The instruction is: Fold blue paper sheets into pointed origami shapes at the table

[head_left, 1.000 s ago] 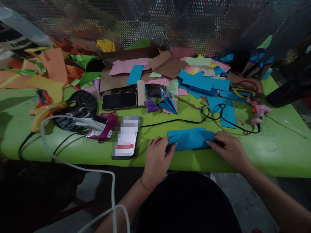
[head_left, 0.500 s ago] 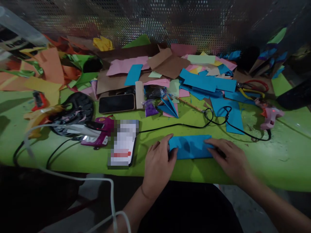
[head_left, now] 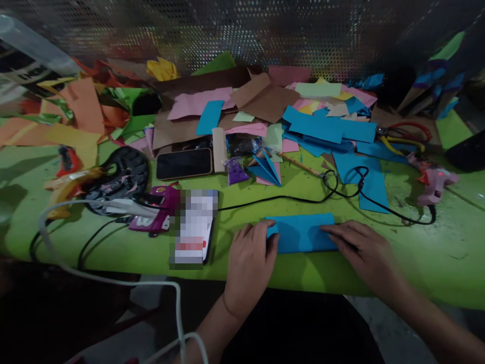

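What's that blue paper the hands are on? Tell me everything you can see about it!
The blue paper is a flat, long rectangle, plain bright blue, and it looks folded over, with faint creases. It lies on the green table near the front edge. The left hand presses on its left end and the right hand rests fingers on its right end. A black cord runs just behind it without touching.

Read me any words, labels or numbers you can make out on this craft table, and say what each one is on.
No text can be read for certain.
Clear wrapper at far left: dark letters, blurred and cut off.
Purple packet: print too small to read.
Lit phone beside the left hand: screen blurred out.
Dark phone: screen blank.
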`<state>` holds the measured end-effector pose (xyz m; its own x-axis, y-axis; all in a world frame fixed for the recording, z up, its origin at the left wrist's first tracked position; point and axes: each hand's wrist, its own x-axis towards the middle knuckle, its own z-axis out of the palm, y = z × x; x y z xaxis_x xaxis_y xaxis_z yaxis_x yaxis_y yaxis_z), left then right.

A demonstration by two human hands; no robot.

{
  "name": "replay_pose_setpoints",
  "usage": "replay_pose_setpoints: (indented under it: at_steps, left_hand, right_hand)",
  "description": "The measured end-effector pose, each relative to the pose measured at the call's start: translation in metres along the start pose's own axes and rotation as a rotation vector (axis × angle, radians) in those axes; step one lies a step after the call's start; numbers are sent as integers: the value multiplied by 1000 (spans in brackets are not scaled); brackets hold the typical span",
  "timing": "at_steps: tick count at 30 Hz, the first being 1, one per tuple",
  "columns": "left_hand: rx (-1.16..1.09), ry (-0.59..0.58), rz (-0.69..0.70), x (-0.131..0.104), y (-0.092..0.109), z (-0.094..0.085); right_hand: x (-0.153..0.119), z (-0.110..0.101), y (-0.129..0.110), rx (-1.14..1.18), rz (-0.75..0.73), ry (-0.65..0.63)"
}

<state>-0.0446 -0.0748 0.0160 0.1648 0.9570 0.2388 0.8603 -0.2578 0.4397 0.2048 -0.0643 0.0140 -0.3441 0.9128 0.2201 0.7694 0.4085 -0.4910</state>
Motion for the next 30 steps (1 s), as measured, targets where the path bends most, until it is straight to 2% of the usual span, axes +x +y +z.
replay_pose_setpoints:
  at_steps: [13, 16, 19, 22, 24, 30]
  left_hand:
    - [113, -36, 39, 2, 3, -3]
    - [218, 36, 47, 2, 5, -5]
    - [252, 81, 159, 2, 3, -3]
    - [199, -5, 340, 2, 0, 1]
    - [201, -63, 404, -1, -1, 2]
    - [291, -195, 390, -18, 9, -4]
  right_hand:
    - [-1, 3, -2, -72, -6, 7]
    - [-1, 5, -3, -138, -14, -3]
    - [-1, 6, -3, -168, -18, -28]
    - [-1, 6, -5, -178, -14, -46]
    - [0, 5, -5, -180, -9, -51]
    - [0, 7, -3, -181, -2, -49]
